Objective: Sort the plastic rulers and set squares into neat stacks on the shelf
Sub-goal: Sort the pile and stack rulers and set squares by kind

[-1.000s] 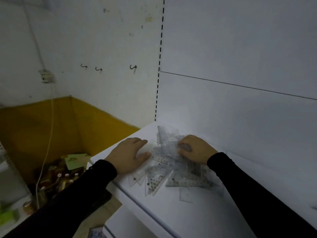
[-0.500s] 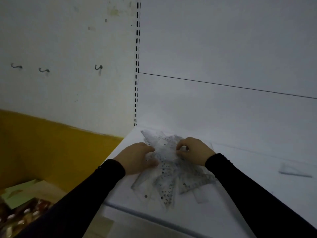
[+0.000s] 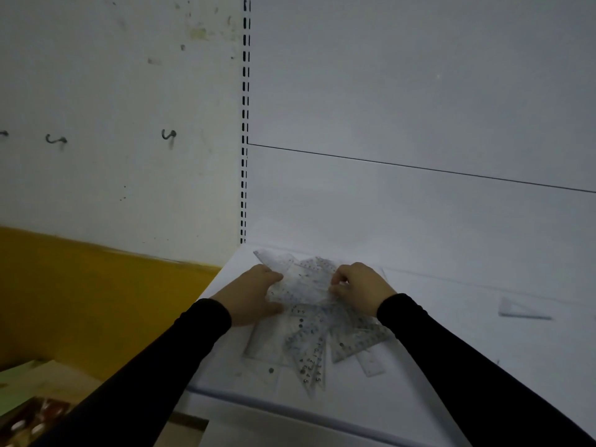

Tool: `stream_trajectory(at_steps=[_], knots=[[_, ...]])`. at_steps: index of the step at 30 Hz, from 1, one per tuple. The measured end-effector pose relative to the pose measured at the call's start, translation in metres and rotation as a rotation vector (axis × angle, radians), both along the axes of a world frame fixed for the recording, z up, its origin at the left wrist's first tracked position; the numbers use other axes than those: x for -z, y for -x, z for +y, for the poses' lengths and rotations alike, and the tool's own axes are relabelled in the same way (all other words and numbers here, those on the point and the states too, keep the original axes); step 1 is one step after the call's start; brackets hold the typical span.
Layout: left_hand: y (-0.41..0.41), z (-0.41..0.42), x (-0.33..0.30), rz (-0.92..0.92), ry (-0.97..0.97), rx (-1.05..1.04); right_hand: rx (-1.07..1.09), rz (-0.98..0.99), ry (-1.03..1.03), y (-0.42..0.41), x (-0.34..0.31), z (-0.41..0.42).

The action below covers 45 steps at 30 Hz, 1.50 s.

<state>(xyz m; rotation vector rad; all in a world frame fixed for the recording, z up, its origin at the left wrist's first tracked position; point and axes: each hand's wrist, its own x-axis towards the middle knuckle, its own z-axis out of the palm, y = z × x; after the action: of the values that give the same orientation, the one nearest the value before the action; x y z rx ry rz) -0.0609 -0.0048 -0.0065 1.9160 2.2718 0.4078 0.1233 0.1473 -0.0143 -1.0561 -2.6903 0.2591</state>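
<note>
Both on the top set square: left hand gripping at nine o'clock, right hand pinching at three; long axis running between.

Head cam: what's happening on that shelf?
A person in black sleeves is working a jumbled pile of clear plastic rulers and set squares at the left end of a white shelf. The left hand and right hand both hold pieces at the top of the pile. One lone set square lies apart to the right. No neat stacks yet.
</note>
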Motion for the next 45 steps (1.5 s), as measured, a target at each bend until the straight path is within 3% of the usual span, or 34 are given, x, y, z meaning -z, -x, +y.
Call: stream_trajectory(at_steps=[15, 22, 26, 35, 45], knots=[[0.007, 0.001, 0.002, -0.108, -0.256, -0.045, -0.028, 0.018, -0.084, -0.014, -0.005, 0.009], [0.016, 0.002, 0.004, -0.194, -0.421, -0.036, 0.03, 0.349, -0.187, -0.031, -0.009, -0.004], [0.016, 0.004, 0.006, -0.254, -0.496, 0.004, 0.11, 0.426, -0.239, -0.048, -0.007, -0.02], [-0.024, 0.024, 0.014, -0.385, -0.485, 0.159, 0.275, 0.435, -0.284, -0.121, 0.007, -0.053], [-0.135, 0.049, -0.001, -0.336, -0.446, 0.267, 0.518, 0.428, -0.213, -0.254, 0.012, -0.069]])
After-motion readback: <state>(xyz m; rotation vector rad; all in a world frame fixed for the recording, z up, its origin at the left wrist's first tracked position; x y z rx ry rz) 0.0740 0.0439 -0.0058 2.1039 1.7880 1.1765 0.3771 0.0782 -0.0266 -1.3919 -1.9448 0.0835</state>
